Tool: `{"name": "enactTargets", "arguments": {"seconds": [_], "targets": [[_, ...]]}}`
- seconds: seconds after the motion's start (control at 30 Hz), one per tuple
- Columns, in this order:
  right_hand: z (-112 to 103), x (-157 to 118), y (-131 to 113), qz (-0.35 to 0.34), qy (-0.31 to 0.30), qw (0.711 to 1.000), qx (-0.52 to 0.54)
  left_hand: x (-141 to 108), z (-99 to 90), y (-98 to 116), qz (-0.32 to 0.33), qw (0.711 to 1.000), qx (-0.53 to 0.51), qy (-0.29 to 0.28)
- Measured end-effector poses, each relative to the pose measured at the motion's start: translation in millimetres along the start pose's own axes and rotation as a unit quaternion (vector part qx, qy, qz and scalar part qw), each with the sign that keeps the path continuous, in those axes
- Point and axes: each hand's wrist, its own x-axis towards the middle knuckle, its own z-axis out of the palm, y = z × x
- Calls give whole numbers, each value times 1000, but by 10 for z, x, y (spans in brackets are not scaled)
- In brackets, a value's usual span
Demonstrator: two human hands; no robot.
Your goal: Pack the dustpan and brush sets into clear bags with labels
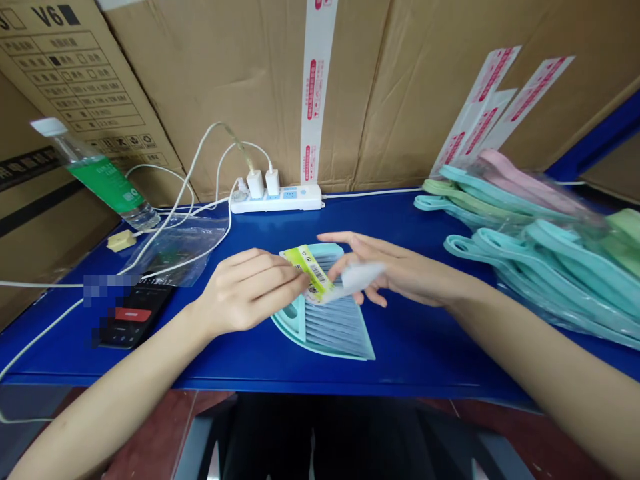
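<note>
A teal dustpan with a grey-bristled brush (340, 330) lies on the blue table (400, 363). Over it is a yellow-green label card (311, 268) with a barcode; my left hand (255, 287) is closed on the card's left side, fingertips pressed together. My right hand (380, 267) is just to the right, fingers apart, beside a blurred whitish strip (363, 275) that runs from the card. Whether the right fingers touch this strip is unclear.
Plastic-wrapped teal, green and pink dustpans (560, 260) lie at the right. A white power strip (280, 200) with cables sits at the back. At the left are a tilted bottle (107, 183), a clear bag (200, 243) and a phone (137, 313). Cardboard (240, 87) stands behind.
</note>
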Motion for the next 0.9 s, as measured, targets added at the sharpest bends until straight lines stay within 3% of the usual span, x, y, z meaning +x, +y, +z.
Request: {"name": "enactTargets", "arguments": {"seconds": [0.13,0.23,0.33,0.47,0.57,0.8,0.9], "targets": [[52,18,25,-9,-92,995,49,8,22,18,26,1000,-12,-3],[55,27,54,-35,-108,992,51,13,50,22,48,999,-16,14],[14,12,52,-53,-58,997,15,-1,56,-14,13,999,24,-23],[-24,0,48,-41,9,998,-54,-53,58,-115,-74,976,99,-179],[7,4,74,-38,37,992,-111,-84,67,-171,-106,960,82,-247],[118,28,126,-39,90,960,-262,-76,38,-198,-142,947,61,-280],[149,61,138,-47,117,928,-351,-82,33,-204,-142,949,60,-276]]}}
